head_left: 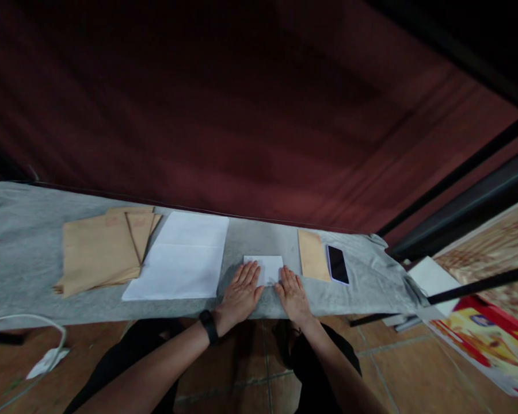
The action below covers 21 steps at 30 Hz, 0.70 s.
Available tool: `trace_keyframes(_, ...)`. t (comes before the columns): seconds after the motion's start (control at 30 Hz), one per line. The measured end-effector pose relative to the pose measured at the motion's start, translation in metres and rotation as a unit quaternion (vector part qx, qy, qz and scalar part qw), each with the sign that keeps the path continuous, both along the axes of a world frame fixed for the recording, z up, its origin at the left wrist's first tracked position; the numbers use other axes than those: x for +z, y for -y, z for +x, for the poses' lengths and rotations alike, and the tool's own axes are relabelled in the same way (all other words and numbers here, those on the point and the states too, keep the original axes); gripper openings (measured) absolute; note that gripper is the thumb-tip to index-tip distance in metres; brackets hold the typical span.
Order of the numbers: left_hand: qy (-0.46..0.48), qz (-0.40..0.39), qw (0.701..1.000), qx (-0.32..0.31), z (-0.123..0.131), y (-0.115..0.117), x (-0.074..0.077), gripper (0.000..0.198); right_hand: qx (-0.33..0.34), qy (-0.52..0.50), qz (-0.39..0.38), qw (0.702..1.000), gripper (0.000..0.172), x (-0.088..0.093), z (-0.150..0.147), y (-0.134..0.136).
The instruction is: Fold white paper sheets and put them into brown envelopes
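A small folded white paper [267, 265] lies on the grey cloth-covered table [21, 259] near its front edge. My left hand [240, 294] rests flat on the paper's left part, fingers stretched out and together. My right hand [292, 293] lies flat at the paper's right edge, fingers also extended. Neither hand grips anything. A black band sits on my left wrist.
A stack of white sheets [181, 256] lies left of my hands, with several brown envelopes [99, 250] beyond it. A single brown envelope [313, 254] and a black phone [338, 264] lie to the right. A white cable [47, 339] hangs at the left.
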<state>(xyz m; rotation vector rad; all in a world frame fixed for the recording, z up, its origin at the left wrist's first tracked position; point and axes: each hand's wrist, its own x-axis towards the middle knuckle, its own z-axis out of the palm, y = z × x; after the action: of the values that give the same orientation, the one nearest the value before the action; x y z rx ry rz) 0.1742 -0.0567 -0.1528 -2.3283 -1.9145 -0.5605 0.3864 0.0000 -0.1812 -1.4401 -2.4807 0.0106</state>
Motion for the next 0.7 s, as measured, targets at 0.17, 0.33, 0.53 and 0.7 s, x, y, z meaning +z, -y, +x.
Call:
trace_keyframes(0.17, 0.019, -0.041, 0.999, -0.019, 0.004, -0.015, 0.001, 0.049, 0.018, -0.061, -0.018, 0.998, 0.049, 0.013, -0.009, -0.037)
trace_keyframes(0.33, 0.047, -0.043, 0.998, -0.006, -0.011, -0.034, 0.008, 0.051, 0.051, -0.029, -0.061, 0.996, 0.050, 0.031, -0.029, -0.074)
trace_keyframes(0.53, 0.062, -0.086, 0.994, 0.027, -0.029, -0.059, 0.012, 0.054, 0.052, -0.024, -0.107, 0.993, 0.042, 0.043, -0.034, -0.093)
trace_keyframes(0.7, 0.120, -0.075, 0.989, 0.034, -0.035, -0.070, 0.025, 0.042, 0.060, -0.073, -0.107, 0.990, 0.028, 0.065, -0.033, -0.093)
